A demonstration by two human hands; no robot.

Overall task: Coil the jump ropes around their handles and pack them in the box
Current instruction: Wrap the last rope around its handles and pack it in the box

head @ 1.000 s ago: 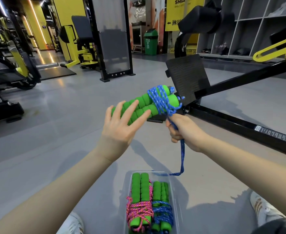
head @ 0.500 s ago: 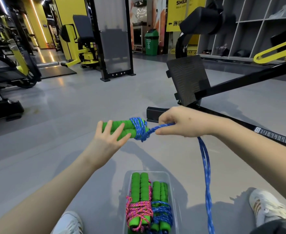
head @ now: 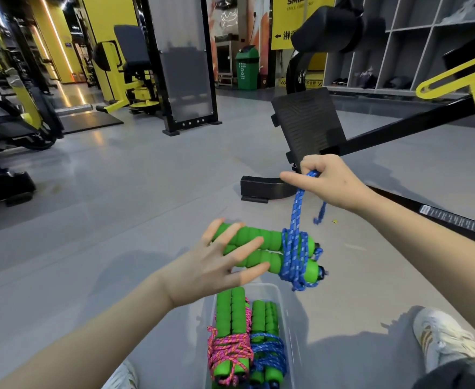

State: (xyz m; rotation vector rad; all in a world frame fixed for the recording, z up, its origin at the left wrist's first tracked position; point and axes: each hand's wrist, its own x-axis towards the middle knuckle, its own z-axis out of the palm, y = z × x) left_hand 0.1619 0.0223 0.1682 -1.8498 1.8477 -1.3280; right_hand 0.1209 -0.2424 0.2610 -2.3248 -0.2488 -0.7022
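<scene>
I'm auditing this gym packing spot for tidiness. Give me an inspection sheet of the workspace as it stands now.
Surface: grey gym floor, smooth.
Job's things: green handles side by side, blue rope coiled round one end; clear box holds a pink-roped bundle and a blue-roped bundle.
Clutter: one small yellow speck on the floor.
Hands: left hand holds the handles, fingers spread; right hand pinches the rope's tail above them.
Cables: nothing seen.
Surroundings: black footplate, green bin, cubby shelves, yellow-and-black machines, white shoe.
</scene>
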